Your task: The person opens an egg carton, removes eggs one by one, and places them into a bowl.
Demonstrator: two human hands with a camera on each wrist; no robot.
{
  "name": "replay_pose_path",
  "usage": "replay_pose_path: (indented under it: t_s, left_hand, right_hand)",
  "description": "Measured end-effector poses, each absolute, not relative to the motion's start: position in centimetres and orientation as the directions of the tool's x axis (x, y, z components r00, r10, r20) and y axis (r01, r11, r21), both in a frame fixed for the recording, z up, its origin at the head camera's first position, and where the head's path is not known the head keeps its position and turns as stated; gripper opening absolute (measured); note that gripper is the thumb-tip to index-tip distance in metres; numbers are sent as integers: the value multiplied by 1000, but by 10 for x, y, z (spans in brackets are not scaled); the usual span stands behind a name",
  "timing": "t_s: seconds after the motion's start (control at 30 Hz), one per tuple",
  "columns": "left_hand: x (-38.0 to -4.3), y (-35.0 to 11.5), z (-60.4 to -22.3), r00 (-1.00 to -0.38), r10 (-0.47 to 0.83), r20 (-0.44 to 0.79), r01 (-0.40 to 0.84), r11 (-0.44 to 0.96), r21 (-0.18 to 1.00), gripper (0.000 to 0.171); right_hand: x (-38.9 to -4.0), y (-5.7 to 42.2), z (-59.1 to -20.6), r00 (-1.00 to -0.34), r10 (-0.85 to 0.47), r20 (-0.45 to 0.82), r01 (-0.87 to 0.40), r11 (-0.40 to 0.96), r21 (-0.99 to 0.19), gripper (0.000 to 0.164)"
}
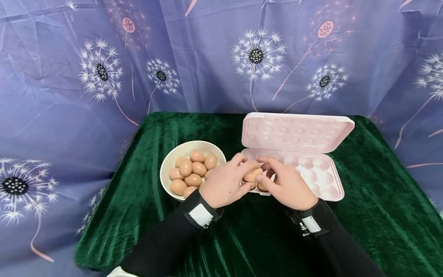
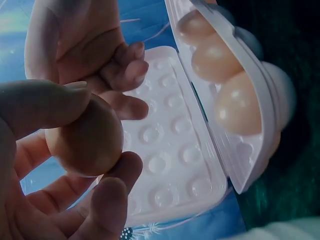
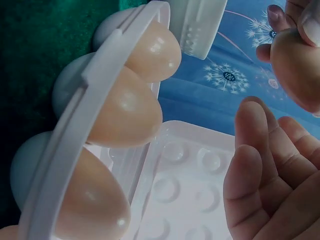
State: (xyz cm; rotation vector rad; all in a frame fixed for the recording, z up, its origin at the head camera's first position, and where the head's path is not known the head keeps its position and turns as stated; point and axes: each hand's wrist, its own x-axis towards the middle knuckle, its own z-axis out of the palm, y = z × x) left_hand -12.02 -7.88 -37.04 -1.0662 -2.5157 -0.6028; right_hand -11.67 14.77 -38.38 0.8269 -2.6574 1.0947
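Observation:
My left hand (image 1: 226,182) pinches a brown egg (image 1: 252,175) between thumb and fingers, over the left part of the pink egg carton (image 1: 337,181). In the left wrist view the held egg (image 2: 90,140) sits between the thumb above and the fingertips below. Close on its right is my right hand (image 1: 292,184), with loosely bent fingers; in the right wrist view nothing lies in its palm. Eggs (image 3: 125,107) stand in the carton's front cups, partly hidden by the hands in the head view.
A cream bowl (image 1: 166,179) holding several brown eggs (image 1: 185,167) stands left of the carton. The carton's lid (image 1: 294,132) is raised at the back. Bare cups show in the carton's right part. Green velvet cloth (image 1: 138,215) covers the table; a patterned purple curtain (image 1: 207,50) hangs behind.

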Motion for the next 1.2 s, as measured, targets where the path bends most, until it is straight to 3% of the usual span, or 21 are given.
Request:
replay_pose_path:
  t_s: [0.37, 0.7, 1.2]
  left_hand:
    - [-114, -66, -378, -660, 595, 458, 744, 603, 288, 49]
    - [-110, -58, -385, -645, 606, 466, 754, 603, 259, 50]
    - [-118, -75, -377, -707, 557, 435, 693, 667, 272, 47]
  right_hand:
    - [-110, 148, -387, -858, -436, 271, -492, 548, -677, 46]
    - [-109, 153, -391, -844, -452, 288, -521, 570, -635, 40]
    - [-97, 238, -402, -949, -250, 190, -310, 840, -445, 28]
